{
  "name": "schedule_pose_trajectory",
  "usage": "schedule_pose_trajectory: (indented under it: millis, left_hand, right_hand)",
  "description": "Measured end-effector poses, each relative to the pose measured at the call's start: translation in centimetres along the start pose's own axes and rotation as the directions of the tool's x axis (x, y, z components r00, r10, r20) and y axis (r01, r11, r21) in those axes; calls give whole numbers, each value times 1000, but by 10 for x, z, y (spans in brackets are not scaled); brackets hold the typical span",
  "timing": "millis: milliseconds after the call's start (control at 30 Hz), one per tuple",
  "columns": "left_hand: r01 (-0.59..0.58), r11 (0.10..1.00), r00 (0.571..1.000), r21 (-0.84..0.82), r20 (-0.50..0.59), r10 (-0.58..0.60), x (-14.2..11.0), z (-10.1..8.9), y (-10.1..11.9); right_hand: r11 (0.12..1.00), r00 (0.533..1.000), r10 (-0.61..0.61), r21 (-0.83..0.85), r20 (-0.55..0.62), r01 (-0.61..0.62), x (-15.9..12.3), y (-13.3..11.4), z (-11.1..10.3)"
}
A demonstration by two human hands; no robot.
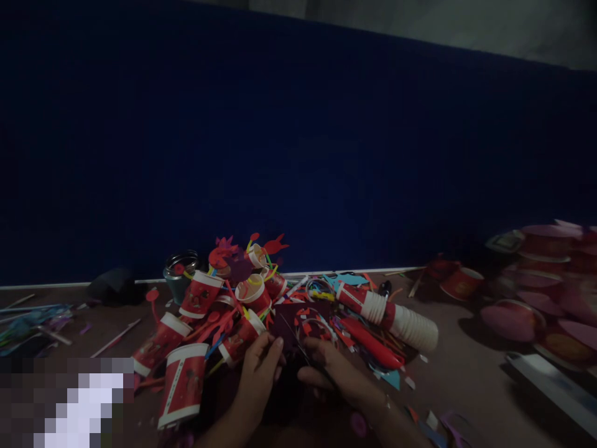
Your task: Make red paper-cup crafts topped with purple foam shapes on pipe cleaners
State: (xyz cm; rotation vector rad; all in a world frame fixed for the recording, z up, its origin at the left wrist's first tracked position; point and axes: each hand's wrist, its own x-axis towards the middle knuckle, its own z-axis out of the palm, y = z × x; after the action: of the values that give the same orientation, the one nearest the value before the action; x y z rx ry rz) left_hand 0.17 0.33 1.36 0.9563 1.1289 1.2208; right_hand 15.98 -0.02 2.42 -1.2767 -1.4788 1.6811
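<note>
My left hand (260,368) pinches a dark purple piece of paper (285,323) by its lower edge. My right hand (329,368) is closed around scissors (298,348), whose thin blades reach up into the paper. Both hands work low in the middle of the view, right in front of a heap of red and white paper cups (200,295) decorated with red paper shapes and coloured straws. The light is very dim, so small details are hard to make out.
A stack of nested cups (389,314) lies on its side to the right of the heap. A glass jar (181,274) stands behind it. Pink and red cups and paper discs (513,317) fill the right. A dark blue board (298,155) stands behind everything. Paper scraps litter the surface.
</note>
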Motion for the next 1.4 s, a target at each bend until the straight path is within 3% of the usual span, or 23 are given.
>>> schedule_pose_trajectory:
  millis: [200,333,433,600,767,900,1200,1400]
  left_hand:
    - [39,998,999,-42,-2,-39,-1,-1,-2]
    - [1,999,1000,-46,-1,-1,1,-1,-3]
    - [-19,999,1000,-40,-1,19,1,-2,-5]
    - [113,991,992,-65,-56,-117,1,-1,-9]
    - [74,997,997,-12,20,-74,2,-2,-11]
    - [39,999,998,31,46,-40,3,-4,-13]
    - [76,997,996,21,41,-77,1,-3,-8]
    - [83,996,996,-15,21,-82,0,-1,-6]
  right_hand:
    - [995,995,52,-81,-84,-59,-10,-23,2]
    - [982,996,73,-172,-54,-81,-11,-31,3]
    - [986,998,52,-159,-41,-58,-7,-22,2]
    - [999,997,24,-37,-72,-27,0,0,1]
    - [998,999,46,-44,-3,-46,-4,-14,2]
    - [997,1000,14,-75,-27,-16,-7,-24,3]
    - [998,998,55,-27,-37,-56,-2,-4,0]
    - [987,999,27,-156,-46,-34,-1,-3,-4]
